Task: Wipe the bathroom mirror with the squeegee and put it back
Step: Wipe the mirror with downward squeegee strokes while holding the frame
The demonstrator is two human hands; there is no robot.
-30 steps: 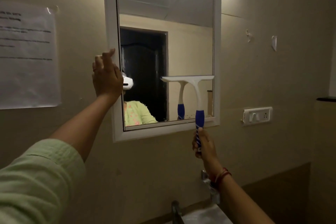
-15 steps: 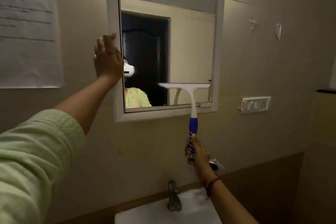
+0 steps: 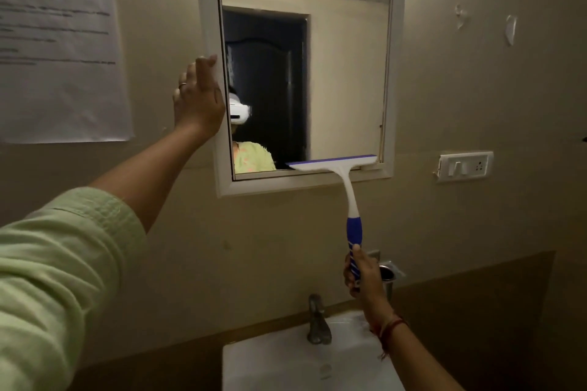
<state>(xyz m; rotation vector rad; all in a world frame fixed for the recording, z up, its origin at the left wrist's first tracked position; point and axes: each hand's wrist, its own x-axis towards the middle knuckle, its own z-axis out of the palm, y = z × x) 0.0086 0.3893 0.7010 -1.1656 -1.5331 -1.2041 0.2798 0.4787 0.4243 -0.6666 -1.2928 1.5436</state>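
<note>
White squeegee (image 3: 341,174) with blue handle, blade along the mirror (image 3: 343,73) at 6 o'clock; right hand (image 3: 362,276) fingers wrapped around handle. Left hand (image 3: 198,101) fingers together, flat on the frame at 9 o'clock.

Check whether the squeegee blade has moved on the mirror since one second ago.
Yes. The squeegee has slid down the mirror; its blade now sits at the bottom frame edge, right hand holding the handle.

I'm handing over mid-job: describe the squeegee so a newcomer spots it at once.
Find the white-framed mirror above the sink. Along the bottom right of its glass lies a white blade bar, its stem running down to the right hand. That is the squeegee: the only T-shaped tool here, with a blue grip, unlike the grey tap below.
</note>
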